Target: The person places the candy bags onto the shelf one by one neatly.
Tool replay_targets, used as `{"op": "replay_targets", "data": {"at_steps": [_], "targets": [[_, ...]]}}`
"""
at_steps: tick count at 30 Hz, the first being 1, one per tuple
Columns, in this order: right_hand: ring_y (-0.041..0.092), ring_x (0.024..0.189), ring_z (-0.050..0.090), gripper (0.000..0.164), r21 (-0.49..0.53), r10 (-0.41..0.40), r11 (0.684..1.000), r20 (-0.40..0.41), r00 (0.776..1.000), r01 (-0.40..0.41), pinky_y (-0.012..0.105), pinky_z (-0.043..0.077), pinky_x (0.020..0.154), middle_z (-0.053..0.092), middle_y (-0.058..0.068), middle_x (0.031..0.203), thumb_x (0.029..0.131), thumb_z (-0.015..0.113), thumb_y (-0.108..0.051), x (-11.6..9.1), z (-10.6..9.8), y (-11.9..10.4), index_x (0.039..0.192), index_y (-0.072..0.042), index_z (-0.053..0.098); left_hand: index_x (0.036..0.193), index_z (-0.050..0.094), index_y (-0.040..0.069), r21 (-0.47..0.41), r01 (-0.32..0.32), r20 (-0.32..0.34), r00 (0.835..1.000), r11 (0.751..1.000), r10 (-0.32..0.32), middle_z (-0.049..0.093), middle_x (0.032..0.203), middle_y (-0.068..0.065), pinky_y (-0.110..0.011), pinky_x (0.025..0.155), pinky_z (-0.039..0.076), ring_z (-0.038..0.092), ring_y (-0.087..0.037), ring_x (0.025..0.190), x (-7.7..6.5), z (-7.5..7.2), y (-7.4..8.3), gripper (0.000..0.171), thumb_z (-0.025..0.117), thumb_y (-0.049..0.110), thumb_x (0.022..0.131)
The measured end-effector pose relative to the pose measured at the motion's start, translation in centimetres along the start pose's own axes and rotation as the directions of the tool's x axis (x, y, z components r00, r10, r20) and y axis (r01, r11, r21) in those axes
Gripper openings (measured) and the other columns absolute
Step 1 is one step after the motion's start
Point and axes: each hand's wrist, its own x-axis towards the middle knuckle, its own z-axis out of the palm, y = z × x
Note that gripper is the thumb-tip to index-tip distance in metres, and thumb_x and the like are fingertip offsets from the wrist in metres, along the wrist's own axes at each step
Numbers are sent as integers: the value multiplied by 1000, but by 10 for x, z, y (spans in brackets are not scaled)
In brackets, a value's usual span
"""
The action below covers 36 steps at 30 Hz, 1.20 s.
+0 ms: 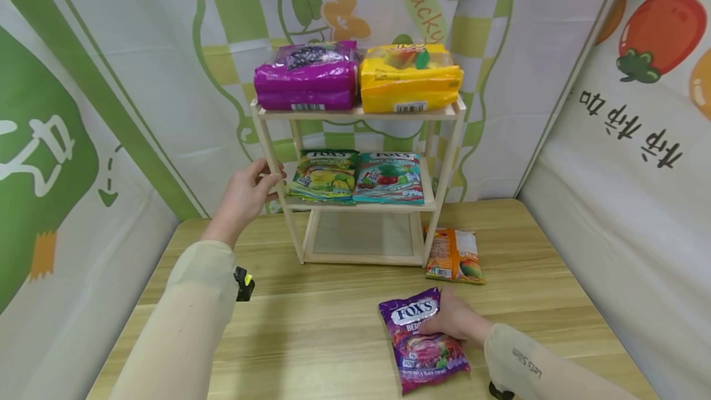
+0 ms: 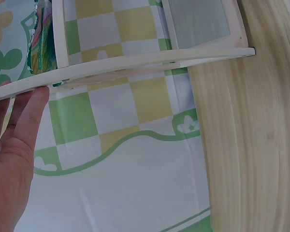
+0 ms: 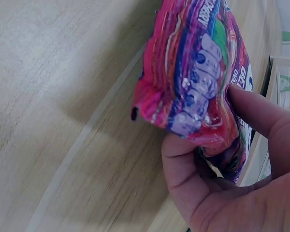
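A bag of Fox's berries candy [image 1: 428, 347] in purple wrapping is held in my right hand [image 1: 458, 316] above the front right of the table. In the right wrist view, the thumb lies on the printed face of the bag [image 3: 198, 82] and the curled fingers are beneath it. My left hand [image 1: 250, 187] holds the left post of a small wooden shelf rack [image 1: 361, 207], its fingertips at the post about middle-shelf height. On that shelf two more Fox's bags, a green-yellow one [image 1: 326, 176] and a teal one [image 1: 390, 178], lie side by side.
On the rack's top sit a purple pack [image 1: 305, 88] and a yellow pack [image 1: 411, 85]. An orange candy bag [image 1: 455, 256] lies on the wooden table [image 1: 322, 326] by the rack's right foot. Printed cloth walls [image 1: 611, 159] enclose the table at the back and sides.
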Motion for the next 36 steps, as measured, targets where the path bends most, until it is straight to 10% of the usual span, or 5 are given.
{"op": "replay_targets", "data": {"at_steps": [11,36], "targets": [[35,108,58,98,87,8,996,10,1000,-8,55,50,104,57,25,120,73,93,-19,2,-1,1,142,10,30,136,53,2,-6,2,5,1000,1000,-1,57,134,-19,-42,105,56,57,-36,128,0,-1,2,34,46,23,111],[29,85,70,57,301,-5,953,162,987,-45,43,65,73,64,20,106,85,77,-6,-5,-16,-4,131,8,45,134,54,2,-8,4,0,1000,1000,-4,59,133,-20,-43,104,56,57,-36,127,0,-1,1,32,47,22,111]]}}
